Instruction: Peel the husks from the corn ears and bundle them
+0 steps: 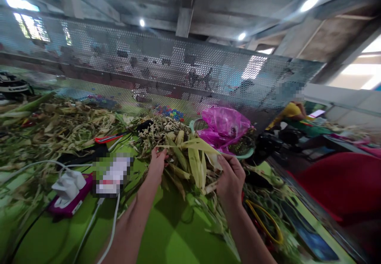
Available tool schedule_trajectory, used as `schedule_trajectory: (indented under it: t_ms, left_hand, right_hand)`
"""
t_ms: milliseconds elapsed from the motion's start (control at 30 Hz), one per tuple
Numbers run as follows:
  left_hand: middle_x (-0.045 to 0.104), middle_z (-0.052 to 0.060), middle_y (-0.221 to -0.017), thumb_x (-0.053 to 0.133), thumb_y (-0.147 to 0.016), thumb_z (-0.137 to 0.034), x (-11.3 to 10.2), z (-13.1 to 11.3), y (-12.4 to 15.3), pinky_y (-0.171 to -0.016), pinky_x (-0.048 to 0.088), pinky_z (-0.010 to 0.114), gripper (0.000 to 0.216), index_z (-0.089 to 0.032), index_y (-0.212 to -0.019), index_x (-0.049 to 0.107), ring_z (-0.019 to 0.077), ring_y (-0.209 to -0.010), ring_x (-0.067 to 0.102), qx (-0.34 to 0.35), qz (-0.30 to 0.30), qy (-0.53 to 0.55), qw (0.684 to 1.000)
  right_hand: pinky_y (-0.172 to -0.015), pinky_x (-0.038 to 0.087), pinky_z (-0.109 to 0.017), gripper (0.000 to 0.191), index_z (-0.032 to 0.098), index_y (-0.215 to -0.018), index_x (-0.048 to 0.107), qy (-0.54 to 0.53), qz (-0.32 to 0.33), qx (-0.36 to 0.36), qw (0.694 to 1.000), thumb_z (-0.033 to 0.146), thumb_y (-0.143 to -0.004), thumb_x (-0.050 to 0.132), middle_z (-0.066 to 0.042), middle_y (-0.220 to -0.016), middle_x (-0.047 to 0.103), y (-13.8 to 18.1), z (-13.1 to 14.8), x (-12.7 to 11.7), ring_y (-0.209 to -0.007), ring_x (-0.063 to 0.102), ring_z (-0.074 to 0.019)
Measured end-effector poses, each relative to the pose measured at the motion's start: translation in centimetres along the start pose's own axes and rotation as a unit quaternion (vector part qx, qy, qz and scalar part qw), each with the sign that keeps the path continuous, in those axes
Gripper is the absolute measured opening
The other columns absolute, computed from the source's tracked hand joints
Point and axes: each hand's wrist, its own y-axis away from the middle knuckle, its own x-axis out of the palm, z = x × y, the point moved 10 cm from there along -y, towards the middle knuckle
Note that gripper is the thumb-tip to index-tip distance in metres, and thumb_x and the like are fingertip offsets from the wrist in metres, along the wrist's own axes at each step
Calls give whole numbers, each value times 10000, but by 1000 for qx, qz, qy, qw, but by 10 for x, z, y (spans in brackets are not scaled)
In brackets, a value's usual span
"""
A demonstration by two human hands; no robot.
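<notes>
A pale yellow-green corn husk (202,144) stretches between my two hands above the green table (172,220). My right hand (231,173) pinches its broad end between thumb and fingers. At the other side, my left hand (159,159) has its fingertips closed on the narrow, twisted end. Below and behind the held husk lies a pile of loose husks (178,161), some hanging toward me. Just behind my right hand stands a green basket (248,153) with a pink plastic bag (228,125) in it.
On the left are a purple power strip (70,200) with white plugs, a blurred phone (114,176) with cables, and an orange-handled cutter (110,138). Dried husks (59,125) cover the far left. A perforated metal screen (143,66) rises behind. A red chair (342,184) and another person (287,115) are at right.
</notes>
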Motion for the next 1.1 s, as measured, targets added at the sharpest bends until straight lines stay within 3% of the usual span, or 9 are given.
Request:
schedule_trajectory:
  t_ms: [133,200,300,367,467,667,800,900,1100]
  left_hand:
    - [594,95,-1122,627,-804,-391,-2,-4,1,-538,460,196,659,-244,-1366,317,157,-858,648,8,8,14,1000]
    - [616,88,-1067,619,-802,-381,2,-8,5,-529,442,196,569,-224,-1307,409,160,-847,639,12,24,-12,1000]
    - [646,64,-931,592,-807,-428,19,-24,20,-541,413,205,354,-186,-1066,593,162,-806,607,62,76,-55,994]
    - [631,42,-829,568,-814,-485,33,-38,34,-604,425,225,339,-172,-932,625,151,-755,575,114,119,-53,985]
    - [613,25,-789,554,-815,-537,52,-39,49,-620,403,236,374,-175,-893,604,135,-691,531,126,181,-66,973]
    - [561,0,-735,544,-829,-356,49,-31,41,-649,387,258,171,-186,-835,565,145,-677,497,171,148,-127,966]
    - [554,-1,-693,505,-804,-241,66,-22,48,-651,373,264,105,-196,-718,545,158,-679,500,194,202,-245,928]
    - [567,0,-690,477,-803,-214,79,-19,61,-652,362,262,144,-198,-668,523,162,-696,514,214,253,-290,898]
    - [593,5,-762,496,-828,-268,77,-21,62,-695,384,262,119,-182,-782,564,159,-745,531,192,250,-245,917]
  right_hand:
    - [-566,353,-229,182,179,-751,587,-18,-41,-4,999,336,-725,675,33,-660,497,-9,-1,-14,-597,436,-112]
    - [-540,340,-230,188,185,-750,587,1,-32,4,999,358,-728,657,35,-648,499,-9,-5,-12,-569,422,-111]
    - [-508,322,-235,206,190,-713,583,73,25,27,997,387,-751,627,44,-602,479,1,-14,5,-535,394,-113]
    - [-514,327,-237,216,189,-690,584,143,80,21,986,386,-775,612,44,-585,473,13,-16,22,-537,401,-118]
    - [-555,359,-241,198,190,-716,597,224,154,-27,962,363,-812,590,31,-606,520,31,-11,44,-571,456,-132]
    - [-592,411,-240,105,197,-783,621,268,245,-59,930,293,-813,589,11,-664,594,49,-7,67,-606,537,-142]
    - [-611,448,-245,257,193,-1014,611,223,235,-24,946,331,-798,626,0,-741,631,45,-8,64,-637,569,-152]
    - [-611,437,-247,206,185,-896,614,220,211,-22,952,370,-806,622,7,-704,607,39,-9,59,-627,547,-149]
    - [-550,385,-234,215,186,-739,567,171,216,23,961,383,-813,610,36,-628,513,36,-25,57,-566,455,-120]
